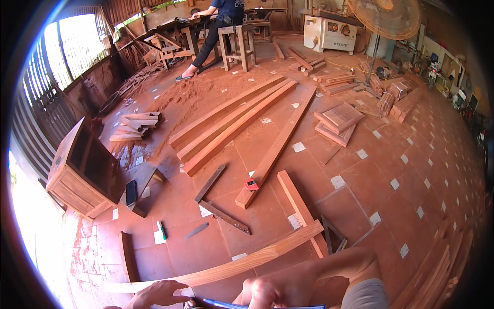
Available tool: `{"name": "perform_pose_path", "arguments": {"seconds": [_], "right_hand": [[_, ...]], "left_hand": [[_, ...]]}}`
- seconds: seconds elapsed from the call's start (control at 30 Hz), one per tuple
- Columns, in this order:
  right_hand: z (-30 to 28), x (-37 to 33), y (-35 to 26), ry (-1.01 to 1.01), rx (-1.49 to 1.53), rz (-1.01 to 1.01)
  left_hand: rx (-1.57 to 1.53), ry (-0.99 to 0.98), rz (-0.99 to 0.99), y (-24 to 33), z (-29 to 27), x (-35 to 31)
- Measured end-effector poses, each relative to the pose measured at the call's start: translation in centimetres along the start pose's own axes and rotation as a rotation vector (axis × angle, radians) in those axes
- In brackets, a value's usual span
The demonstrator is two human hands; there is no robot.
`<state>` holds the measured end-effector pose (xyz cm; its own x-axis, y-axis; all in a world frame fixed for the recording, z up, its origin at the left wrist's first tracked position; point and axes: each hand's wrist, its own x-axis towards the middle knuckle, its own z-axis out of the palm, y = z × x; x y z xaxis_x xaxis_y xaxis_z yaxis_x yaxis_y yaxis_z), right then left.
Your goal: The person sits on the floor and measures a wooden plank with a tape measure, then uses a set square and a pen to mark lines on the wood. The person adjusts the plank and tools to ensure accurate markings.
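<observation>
Front beam [252, 261]: lies crosswise just past both hands, long & pale; R end atop a short timber [292, 195], L end by dark block [127, 257].
L hand [160, 293]: at beam's near edge, twd its L end; palm down, fingers stretched out, not clenched; can't tell if touching or gripping.
R hand [260, 292]: nearer wearer than beam, approx. mid-length; fingers curled, low part cut off by frame edge; can't tell if grasping anything.
Blue strip [221, 303]: thin, at lower edge, next to R hand; contact unclear.
L-shaped sq. [222, 215]: on floor beyond beam, well apart fr. hands.
Tape meas. [251, 184]: red, on near end of long timber [280, 144], out of reach of fingers.
Green marker [162, 230]: floor, L side, beyond beam.
Co-worker [229, 10]: far off, by wooden stool [236, 46].
</observation>
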<state>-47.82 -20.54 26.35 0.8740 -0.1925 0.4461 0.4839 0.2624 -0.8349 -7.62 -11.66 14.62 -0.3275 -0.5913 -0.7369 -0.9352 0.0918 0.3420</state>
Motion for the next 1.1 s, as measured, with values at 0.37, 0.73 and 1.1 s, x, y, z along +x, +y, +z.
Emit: {"name": "perform_pose_path", "arguments": {"seconds": [0.37, 0.73, 1.1], "right_hand": [[-0.8, -1.1, 0.4, -0.025, 0.071, -0.113], [-0.9, 0.0, 3.4, -0.014, 0.124, -0.409], [3.0, -1.3, 5.6, 0.071, 0.019, 0.012]], "left_hand": [[-0.229, 0.173, 0.047, -2.2, 6.7, -1.1], [-0.092, 0.053, -0.008, 1.7, 4.7, 0.5], [-0.033, 0.179, 0.141, 1.6, 5.3, 3.1]]}}
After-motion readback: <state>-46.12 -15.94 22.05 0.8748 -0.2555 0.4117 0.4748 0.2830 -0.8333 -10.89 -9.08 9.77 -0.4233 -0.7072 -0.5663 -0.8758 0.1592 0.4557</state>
